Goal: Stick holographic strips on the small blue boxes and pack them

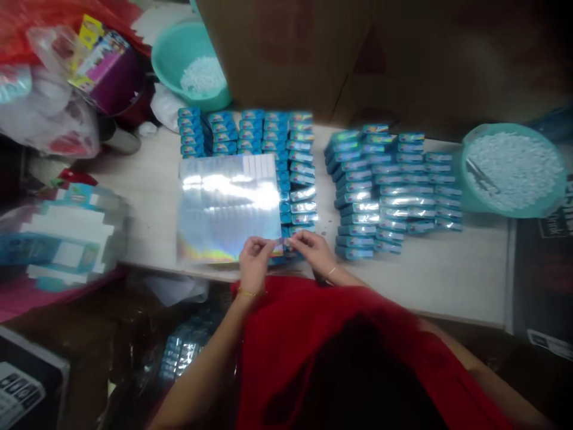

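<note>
A shiny, silvery sticker sheet [224, 215] lies over part of the rows of small blue boxes [274, 122]. Pale strips show at its upper right. At the sheet's lower right corner, my left hand [254, 266] is closed in a pinch on a small shiny sticker [278, 246]. My right hand [317, 255] pinches the same spot from the other side, thumb and forefinger together. Blur hides whether the sticker is still joined to the sheet. Just beyond my right hand stand more stacked blue boxes [356, 230].
Two turquoise basins, one at the back left [165, 60] and one at the right [468, 185], hold small white pieces. Metal tweezers [483, 175] lie in the right one. Large cardboard boxes [290, 60] border the back. Flattened cartons [74, 230] lie left; plastic bags [54, 113] crowd behind.
</note>
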`<move>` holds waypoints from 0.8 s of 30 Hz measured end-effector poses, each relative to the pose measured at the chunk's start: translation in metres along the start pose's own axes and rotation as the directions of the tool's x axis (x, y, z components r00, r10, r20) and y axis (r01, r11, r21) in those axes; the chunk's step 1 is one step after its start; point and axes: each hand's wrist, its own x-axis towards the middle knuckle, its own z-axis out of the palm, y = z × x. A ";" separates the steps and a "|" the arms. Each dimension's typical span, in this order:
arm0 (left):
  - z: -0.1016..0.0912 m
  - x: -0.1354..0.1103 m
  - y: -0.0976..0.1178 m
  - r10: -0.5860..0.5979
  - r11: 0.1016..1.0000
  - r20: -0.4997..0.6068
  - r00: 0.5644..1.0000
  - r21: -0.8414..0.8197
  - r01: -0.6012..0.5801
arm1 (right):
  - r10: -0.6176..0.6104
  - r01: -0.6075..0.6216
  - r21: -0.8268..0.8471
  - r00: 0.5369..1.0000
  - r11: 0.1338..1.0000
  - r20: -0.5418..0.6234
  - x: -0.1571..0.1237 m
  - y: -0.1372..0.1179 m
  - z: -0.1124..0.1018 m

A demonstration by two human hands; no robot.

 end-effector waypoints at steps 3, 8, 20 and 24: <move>0.011 -0.025 -0.024 -0.075 0.997 0.058 0.996 0.006 0.075 | 0.029 -0.028 0.016 0.996 0.999 -0.085 -0.030 0.016 -0.023; 0.023 -0.042 -0.036 -0.077 0.997 0.104 0.992 -0.024 0.080 | 0.219 -0.218 0.030 0.947 0.976 -0.234 -0.043 0.041 -0.051; 0.033 -0.033 -0.065 0.133 0.902 0.128 0.983 0.395 -0.173 | -0.009 -0.032 -0.294 0.991 0.955 -0.135 -0.041 0.062 -0.049; 0.033 -0.029 -0.068 0.231 0.641 0.130 0.964 0.725 -0.251 | -0.014 -0.049 -0.450 0.991 0.891 -0.136 -0.035 0.076 -0.051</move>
